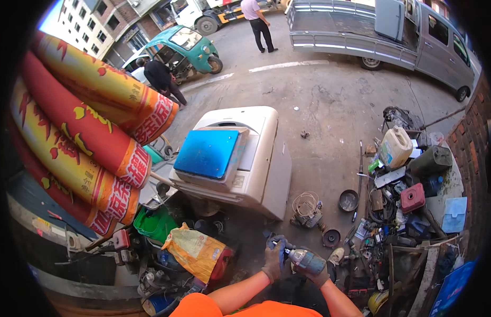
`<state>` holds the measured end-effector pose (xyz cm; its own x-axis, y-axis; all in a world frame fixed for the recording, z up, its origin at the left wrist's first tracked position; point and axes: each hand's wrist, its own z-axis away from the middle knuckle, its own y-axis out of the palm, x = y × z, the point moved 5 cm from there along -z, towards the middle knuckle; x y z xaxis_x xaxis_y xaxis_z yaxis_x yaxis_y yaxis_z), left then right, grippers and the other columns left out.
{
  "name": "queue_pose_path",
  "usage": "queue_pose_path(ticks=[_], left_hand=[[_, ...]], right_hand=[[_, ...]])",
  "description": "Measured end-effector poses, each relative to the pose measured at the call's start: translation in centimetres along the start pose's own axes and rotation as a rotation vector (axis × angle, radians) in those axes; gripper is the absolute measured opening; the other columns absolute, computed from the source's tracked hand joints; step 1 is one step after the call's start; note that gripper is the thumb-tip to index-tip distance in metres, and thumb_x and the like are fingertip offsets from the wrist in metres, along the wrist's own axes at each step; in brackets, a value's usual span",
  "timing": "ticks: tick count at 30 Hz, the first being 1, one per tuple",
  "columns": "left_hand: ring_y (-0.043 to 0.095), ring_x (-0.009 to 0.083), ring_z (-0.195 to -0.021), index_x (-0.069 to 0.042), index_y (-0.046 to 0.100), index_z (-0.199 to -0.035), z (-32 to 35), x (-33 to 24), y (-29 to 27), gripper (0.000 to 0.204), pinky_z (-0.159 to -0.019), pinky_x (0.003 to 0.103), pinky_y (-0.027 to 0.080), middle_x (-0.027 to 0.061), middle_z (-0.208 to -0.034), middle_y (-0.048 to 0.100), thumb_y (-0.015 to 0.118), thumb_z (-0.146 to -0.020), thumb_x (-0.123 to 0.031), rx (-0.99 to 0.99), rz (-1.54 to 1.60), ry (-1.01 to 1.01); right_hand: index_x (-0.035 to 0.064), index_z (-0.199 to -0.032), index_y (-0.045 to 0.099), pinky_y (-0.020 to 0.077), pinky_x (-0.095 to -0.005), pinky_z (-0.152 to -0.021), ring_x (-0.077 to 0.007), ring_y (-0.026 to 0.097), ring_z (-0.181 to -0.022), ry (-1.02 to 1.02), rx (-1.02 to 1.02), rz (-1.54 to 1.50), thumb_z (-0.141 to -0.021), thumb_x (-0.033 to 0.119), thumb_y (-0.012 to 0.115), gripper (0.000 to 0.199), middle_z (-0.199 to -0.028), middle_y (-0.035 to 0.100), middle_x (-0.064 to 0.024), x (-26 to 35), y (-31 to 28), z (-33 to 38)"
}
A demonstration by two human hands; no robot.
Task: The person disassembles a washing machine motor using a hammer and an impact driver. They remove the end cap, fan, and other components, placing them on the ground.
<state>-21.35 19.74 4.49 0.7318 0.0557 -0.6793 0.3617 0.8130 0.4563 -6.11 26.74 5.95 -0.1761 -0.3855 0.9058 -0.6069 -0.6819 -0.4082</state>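
Both my hands wear grey work gloves and come in from orange sleeves at the bottom. My right hand (320,276) grips the body of a blue-grey power tool (304,260). My left hand (273,260) closes around the tool's front end, near its dark tip. The tool is held low over the oily concrete ground, just in front of a white washing machine (266,158) lying on its side.
A blue-topped box (207,153) rests on the washing machine. Red and yellow rolled banners (87,137) lean at left. An orange sack (195,251) and green container (153,223) sit lower left. Tools, jugs and parts (404,201) crowd the right by a brick wall. People and vehicles stand beyond.
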Motion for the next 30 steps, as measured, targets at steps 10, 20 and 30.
queue_pose_path(ticks=[10,20,30], left_hand=[[0.066,0.0182,-0.082,-0.006,0.055,-0.121,-18.0,21.1,-3.7,0.022,-0.071,0.031,0.056,0.0076,-0.095,0.065,0.058,-0.102,-0.015,0.089,-0.638,-0.152],[0.049,0.0309,-0.128,-0.007,0.054,-0.133,-40.8,53.4,-15.6,0.055,-0.111,0.045,0.040,0.0190,-0.137,0.052,0.070,-0.093,-0.042,-0.038,-0.374,-0.614],[0.065,0.0201,-0.095,-0.011,0.067,-0.106,-52.1,65.6,-19.8,0.016,-0.086,0.037,0.058,0.0058,-0.107,0.068,0.070,-0.094,-0.020,-0.100,-0.159,-0.330]], right_hand=[[0.0039,-0.133,0.058,0.0548,-0.0383,-0.095,-0.0198,0.067,-0.110,0.777,-0.430,-1.350,-0.073,-0.004,0.082,0.065,-0.124,0.067,-0.0068,-31.4,9.4,10.4],[0.0005,-0.121,0.066,0.0573,-0.0343,-0.067,-0.0194,0.067,-0.075,0.805,-0.768,-1.518,-0.082,0.005,0.075,0.040,-0.108,0.071,-0.0130,-65.2,14.2,15.4],[0.0025,-0.123,0.066,0.0541,-0.0295,-0.061,-0.0160,0.065,-0.069,0.878,-0.922,-1.315,-0.085,0.004,0.073,0.039,-0.104,0.073,-0.0131,-74.7,17.3,14.9]])
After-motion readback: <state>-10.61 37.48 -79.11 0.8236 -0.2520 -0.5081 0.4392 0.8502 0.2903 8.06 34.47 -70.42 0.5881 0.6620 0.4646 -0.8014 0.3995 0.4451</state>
